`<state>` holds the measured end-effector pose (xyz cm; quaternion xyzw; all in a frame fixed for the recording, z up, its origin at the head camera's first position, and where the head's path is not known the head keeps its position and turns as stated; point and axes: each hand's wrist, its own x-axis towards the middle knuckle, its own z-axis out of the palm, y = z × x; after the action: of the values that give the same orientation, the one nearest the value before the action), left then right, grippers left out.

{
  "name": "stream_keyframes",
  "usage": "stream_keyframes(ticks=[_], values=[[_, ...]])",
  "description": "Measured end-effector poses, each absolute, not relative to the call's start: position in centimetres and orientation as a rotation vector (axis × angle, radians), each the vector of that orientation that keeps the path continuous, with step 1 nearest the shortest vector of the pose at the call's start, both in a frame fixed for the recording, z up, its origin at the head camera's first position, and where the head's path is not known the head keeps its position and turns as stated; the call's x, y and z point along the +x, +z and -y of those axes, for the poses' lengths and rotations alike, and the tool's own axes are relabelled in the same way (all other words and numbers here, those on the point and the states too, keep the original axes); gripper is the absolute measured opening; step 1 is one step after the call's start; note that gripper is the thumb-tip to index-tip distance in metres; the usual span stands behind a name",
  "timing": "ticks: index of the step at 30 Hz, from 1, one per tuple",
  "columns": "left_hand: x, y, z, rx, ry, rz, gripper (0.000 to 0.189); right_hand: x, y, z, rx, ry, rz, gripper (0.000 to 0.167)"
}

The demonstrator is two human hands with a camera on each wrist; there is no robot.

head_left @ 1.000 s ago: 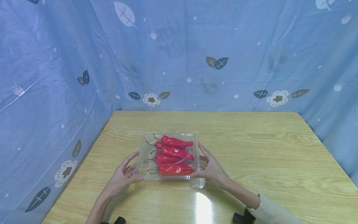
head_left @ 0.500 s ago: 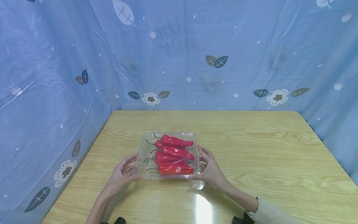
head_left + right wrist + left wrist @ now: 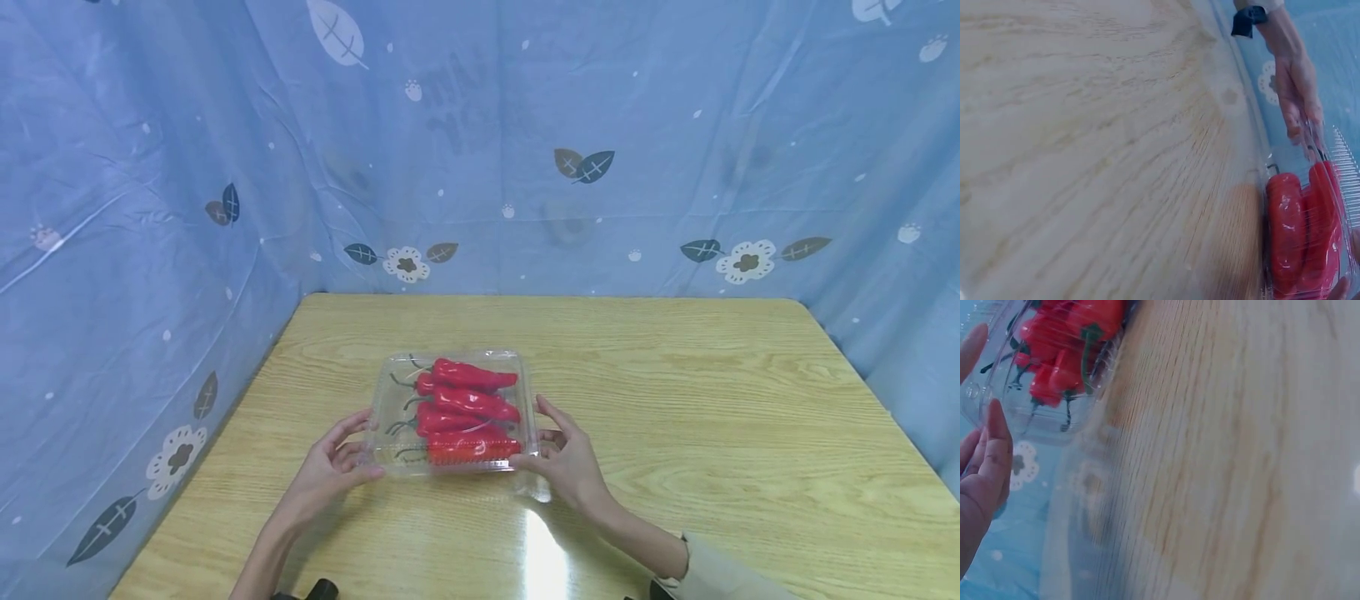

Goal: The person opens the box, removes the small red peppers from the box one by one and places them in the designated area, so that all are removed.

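A clear plastic clamshell box (image 3: 405, 371), its lid down, holds several red peppers (image 3: 472, 406) with thin dark green stems pointing left. My left hand (image 3: 330, 471) grips the box's left end, thumb at the near corner and fingers along the side. At the opposite end my right hand (image 3: 566, 462) holds it the same way, thumb on the near right corner. The left wrist view shows the stem ends of the peppers (image 3: 1054, 353) through the plastic, beside the left fingers. In the right wrist view the box is partly cut off by the frame edge.
A wood-grain table (image 3: 712, 400) lies under the box, with a bright light reflection near its front. Blue patterned curtain (image 3: 480, 150) hangs behind and along the left and right sides. Dark wrist straps (image 3: 322, 590) show at the bottom edge.
The box's near edge sits slightly higher in the head view, and the right hand has shifted its fingers a little on the side. Both hands keep holding the box.
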<state>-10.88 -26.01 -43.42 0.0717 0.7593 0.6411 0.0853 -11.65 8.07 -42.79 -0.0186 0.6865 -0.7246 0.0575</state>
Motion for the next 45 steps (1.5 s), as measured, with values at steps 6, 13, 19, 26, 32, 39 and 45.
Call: stream_keyframes(ticks=[6,13,19,26,32,39,45], values=[[-10.9,-43.4,25.8,0.184,1.912,-2.266,0.080,-11.7,-42.7,-8.2,-0.019,-2.137,-2.185,0.081],[-11.1,-43.0,25.5,0.164,1.929,-2.272,0.077,-12.0,-42.7,-8.7,-0.182,-2.009,-2.366,0.075],[-11.2,-42.9,25.6,0.152,1.917,-2.289,0.075,-12.1,-43.0,-9.1,-0.345,-1.951,-2.350,0.069],[-11.1,-43.6,26.8,0.347,1.922,-2.229,0.078,-12.2,-43.1,-9.5,-0.311,-2.012,-2.174,0.074],[-11.4,-43.9,26.9,0.378,1.957,-2.249,0.070,-12.3,-43.0,-9.7,-0.378,-1.974,-2.298,0.069],[-11.3,-43.6,26.4,0.302,1.927,-2.388,0.058,-12.3,-42.6,-9.9,-0.449,-1.875,-2.468,0.063],[-11.2,-43.4,26.4,0.244,1.827,-2.468,0.058,-12.5,-41.9,-10.3,-0.686,-1.619,-2.758,0.059]])
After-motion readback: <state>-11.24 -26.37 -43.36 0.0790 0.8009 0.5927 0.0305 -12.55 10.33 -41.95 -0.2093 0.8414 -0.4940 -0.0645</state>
